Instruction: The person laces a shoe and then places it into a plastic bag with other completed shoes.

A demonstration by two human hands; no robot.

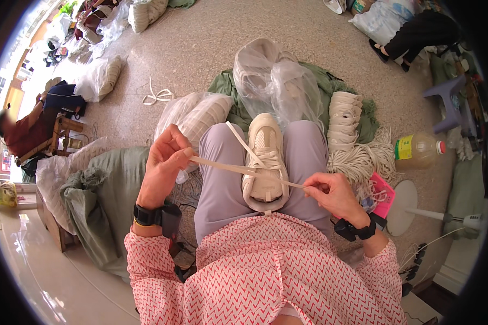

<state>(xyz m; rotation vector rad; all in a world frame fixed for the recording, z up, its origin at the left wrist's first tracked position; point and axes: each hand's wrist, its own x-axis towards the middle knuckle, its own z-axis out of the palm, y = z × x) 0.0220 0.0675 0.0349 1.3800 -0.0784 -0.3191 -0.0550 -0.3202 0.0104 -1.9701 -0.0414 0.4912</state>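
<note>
A cream sneaker [265,160] rests between my thighs, toe pointing away from me and heel opening nearest. Its lower eyelets are laced. A flat cream shoelace [230,166] stretches across the shoe's tongue. My left hand [169,156] pinches one stretch of the lace above my left thigh. The other end sits between thumb and fingers of my right hand [331,193], over my right thigh. Another loose strand of lace [237,136] sticks out from the shoe toward the upper left.
Bagged shoes [268,76] lie on green cloth [222,85] beyond my knees. At right are stacked shoes [344,122], bundled laces [358,162], a pink basket [382,195], a large bottle [417,150] and a purple stool [449,103]. Other people sit at far left and far right.
</note>
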